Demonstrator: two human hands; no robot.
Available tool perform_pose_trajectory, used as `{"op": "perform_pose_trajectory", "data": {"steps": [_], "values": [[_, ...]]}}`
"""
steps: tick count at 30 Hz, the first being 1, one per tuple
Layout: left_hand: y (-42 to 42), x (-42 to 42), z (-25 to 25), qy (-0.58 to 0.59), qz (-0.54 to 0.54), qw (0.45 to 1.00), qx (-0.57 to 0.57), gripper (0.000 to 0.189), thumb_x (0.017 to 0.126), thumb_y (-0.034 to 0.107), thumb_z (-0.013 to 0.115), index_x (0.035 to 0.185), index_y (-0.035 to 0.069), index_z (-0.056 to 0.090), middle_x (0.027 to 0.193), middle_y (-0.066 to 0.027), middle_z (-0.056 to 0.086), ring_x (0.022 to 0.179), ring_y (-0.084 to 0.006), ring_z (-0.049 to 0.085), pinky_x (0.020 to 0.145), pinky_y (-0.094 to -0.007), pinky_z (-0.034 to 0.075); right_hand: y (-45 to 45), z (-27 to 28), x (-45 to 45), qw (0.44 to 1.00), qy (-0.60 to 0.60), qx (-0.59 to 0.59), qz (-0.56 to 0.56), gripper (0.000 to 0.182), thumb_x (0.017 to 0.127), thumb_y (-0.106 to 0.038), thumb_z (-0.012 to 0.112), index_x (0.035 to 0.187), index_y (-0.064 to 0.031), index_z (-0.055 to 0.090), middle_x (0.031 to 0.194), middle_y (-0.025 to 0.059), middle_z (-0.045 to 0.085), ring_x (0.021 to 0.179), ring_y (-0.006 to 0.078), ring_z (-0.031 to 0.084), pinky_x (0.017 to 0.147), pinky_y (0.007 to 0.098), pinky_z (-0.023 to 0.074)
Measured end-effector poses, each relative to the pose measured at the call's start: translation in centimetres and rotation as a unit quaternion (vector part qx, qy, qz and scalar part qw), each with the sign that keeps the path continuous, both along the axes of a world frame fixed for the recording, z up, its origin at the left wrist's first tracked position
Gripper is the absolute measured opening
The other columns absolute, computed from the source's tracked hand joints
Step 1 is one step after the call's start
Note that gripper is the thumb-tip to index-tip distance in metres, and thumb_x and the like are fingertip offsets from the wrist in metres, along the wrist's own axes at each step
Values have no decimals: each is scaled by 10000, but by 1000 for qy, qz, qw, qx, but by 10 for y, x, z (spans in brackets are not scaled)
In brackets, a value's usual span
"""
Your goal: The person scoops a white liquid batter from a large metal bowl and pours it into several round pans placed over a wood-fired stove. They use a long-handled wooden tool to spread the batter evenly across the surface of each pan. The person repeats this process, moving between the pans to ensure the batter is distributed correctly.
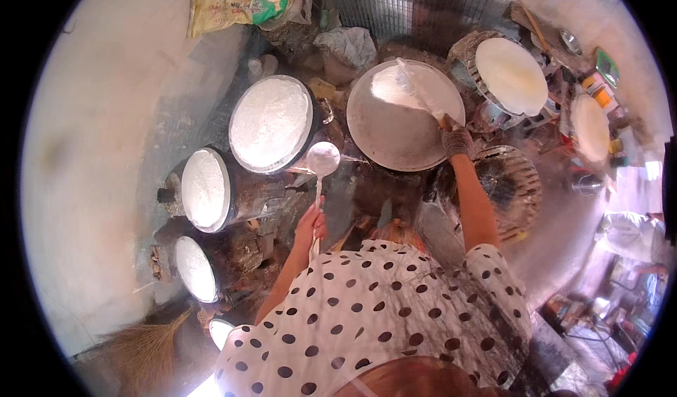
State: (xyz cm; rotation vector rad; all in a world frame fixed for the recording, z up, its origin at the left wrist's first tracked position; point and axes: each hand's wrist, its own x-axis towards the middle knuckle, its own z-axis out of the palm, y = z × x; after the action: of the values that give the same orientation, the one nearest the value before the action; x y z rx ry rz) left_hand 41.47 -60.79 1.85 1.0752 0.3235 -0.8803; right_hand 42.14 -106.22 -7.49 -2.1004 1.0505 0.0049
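Note:
My left hand (311, 226) grips the handle of a ladle (322, 159), its round bowl coated in white batter and held between two griddles. My right hand (453, 130), with a dark knitted cuff or glove at the wrist, reaches over the right rim of a large round griddle (396, 138). In it is a long spreader (415, 87), coated white, slanting away to the far rim. A patch of white batter (385, 87) lies on the far left part of this griddle; the nearer surface looks greyish. Another round griddle (272, 124), left of the ladle, is covered with white batter.
More white-covered griddles (205, 191) curve down the left side. Pale round sheets (511, 77) rest at the right, above a ribbed round basket-like object (521, 196). A straw broom (151, 349) lies lower left. A printed sack (222, 5) and a metal grille (412, 5) are behind.

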Motion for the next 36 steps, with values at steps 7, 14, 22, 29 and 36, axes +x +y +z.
{"op": "perform_pose_trajectory", "data": {"steps": [7,14,22,29,36], "values": [[-5,4,-11,26,10,999,-17,361,983,225,373,1331,133,397,617,44,347,400,-67,319,387,-240,321,-24,-70,7,988,23,-78,131,462,801,-424,590,1223,-236,568,1157,178,590,1078,331,558,907,399,454],[-2,3,-5,18,3,1000,-3,359,989,245,376,1335,146,382,628,55,354,410,-58,319,400,-242,317,-29,-46,10,963,80,-127,225,475,844,-345,562,1298,-220,491,1229,97,569,1070,285,575,895,352,471],[3,-4,-5,15,1,999,41,368,1000,249,334,1350,140,358,630,55,336,418,-56,322,425,-245,328,-40,-4,18,961,80,-116,238,511,832,-381,590,1216,-49,531,1169,119,604,1036,263,596,860,345,484],[3,-23,3,35,40,997,54,381,1001,252,331,1366,145,346,610,56,314,415,-56,316,435,-238,315,-78,-34,-6,949,-36,-95,300,513,826,-400,588,1238,-97,551,1167,127,600,1075,278,567,924,369,447],[6,-49,14,95,134,986,20,365,979,221,392,1333,133,396,625,46,348,415,-61,316,388,-222,329,-70,-27,-16,922,-44,22,385,447,824,-350,612,1202,-113,578,1176,121,591,1088,281,554,930,361,442]]}}
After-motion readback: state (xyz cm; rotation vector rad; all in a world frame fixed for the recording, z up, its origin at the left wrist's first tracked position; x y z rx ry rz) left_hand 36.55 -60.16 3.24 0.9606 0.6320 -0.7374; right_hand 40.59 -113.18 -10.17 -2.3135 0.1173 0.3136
